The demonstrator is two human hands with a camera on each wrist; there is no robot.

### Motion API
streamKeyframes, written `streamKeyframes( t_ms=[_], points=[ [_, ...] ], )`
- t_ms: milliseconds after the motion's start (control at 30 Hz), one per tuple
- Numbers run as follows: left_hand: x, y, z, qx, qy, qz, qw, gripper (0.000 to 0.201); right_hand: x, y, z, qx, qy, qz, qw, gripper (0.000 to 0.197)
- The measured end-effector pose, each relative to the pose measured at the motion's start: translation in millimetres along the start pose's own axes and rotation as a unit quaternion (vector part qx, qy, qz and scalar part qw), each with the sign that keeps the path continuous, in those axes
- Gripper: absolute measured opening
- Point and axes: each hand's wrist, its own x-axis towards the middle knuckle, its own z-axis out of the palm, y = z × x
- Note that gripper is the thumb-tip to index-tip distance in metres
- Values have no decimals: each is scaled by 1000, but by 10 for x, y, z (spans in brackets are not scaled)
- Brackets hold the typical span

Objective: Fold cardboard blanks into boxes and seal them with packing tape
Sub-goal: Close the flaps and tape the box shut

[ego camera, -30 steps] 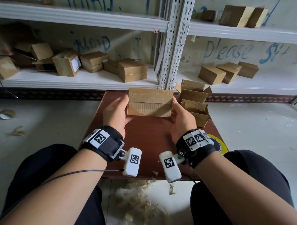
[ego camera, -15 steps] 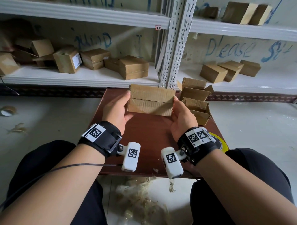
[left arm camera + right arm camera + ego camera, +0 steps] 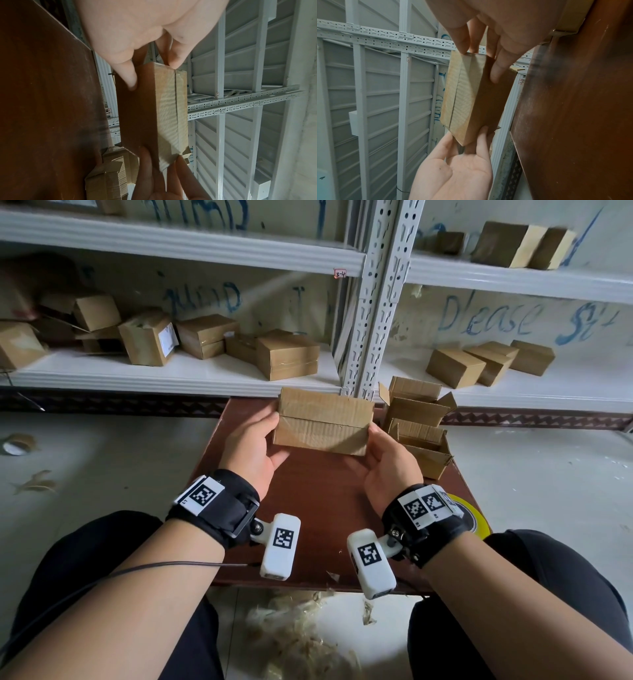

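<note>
A small closed cardboard box (image 3: 322, 422) hangs above the brown table (image 3: 308, 508), long side across me. My left hand (image 3: 274, 436) grips its left end and my right hand (image 3: 371, 440) grips its right end, thumbs on the near face and fingers behind. In the left wrist view the box (image 3: 168, 115) shows a glossy face with its centre seam closed, and my left hand (image 3: 152, 73) pinches its end. The right wrist view shows the same box (image 3: 467, 94) held by my right hand (image 3: 477, 65) above and the other hand below.
Two open cardboard boxes (image 3: 418, 422) stand at the table's back right. A yellow tape roll (image 3: 474, 517) lies by my right wrist. White shelves (image 3: 171, 378) behind hold several closed boxes. Tape scraps (image 3: 291, 631) litter the floor between my knees.
Both hands keep their hold on the box ends. The box has tilted a little, its right end now slightly lower.
</note>
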Motion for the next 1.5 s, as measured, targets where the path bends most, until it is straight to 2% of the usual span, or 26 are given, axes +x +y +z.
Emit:
streamKeyframes(
  t_ms=[333,500,600,700,767,833,867,967,1100,1233,1500],
  points=[
    [-72,68,55,-17,-43,-17,999,53,-18,-29,8,-24,-73,3,997,45],
    [-84,71,76,-61,-1,-32,998,61,-2,-47,14,-8,-82,12,997,50],
    [-74,54,64,-94,22,-39,995,53,-6,-21,3,1,-57,13,998,43],
    [-51,32,28,-52,28,-28,998,32,-18,25,11,-10,-29,-4,1000,27],
    [-39,19,1,-40,33,-25,998,36,-11,45,9,-15,-17,-12,1000,20],
    [-16,8,-7,-35,22,-15,999,12,7,46,-8,-12,-9,-14,1000,24],
    [-9,-3,-10,-34,15,-12,999,8,15,38,-20,-10,-6,-14,1000,24],
    [0,-23,-20,-30,-1,-10,1000,14,14,15,-15,0,-4,-11,1000,20],
    [25,-51,-15,-27,10,-17,999,16,1,8,17,-11,6,2,1000,26],
    [37,-64,-2,-17,5,-28,999,34,12,29,-6,-19,14,7,1000,28],
    [37,-47,-9,-3,-24,-27,999,48,1,-20,1,-34,-15,-8,999,44]
  ],
)
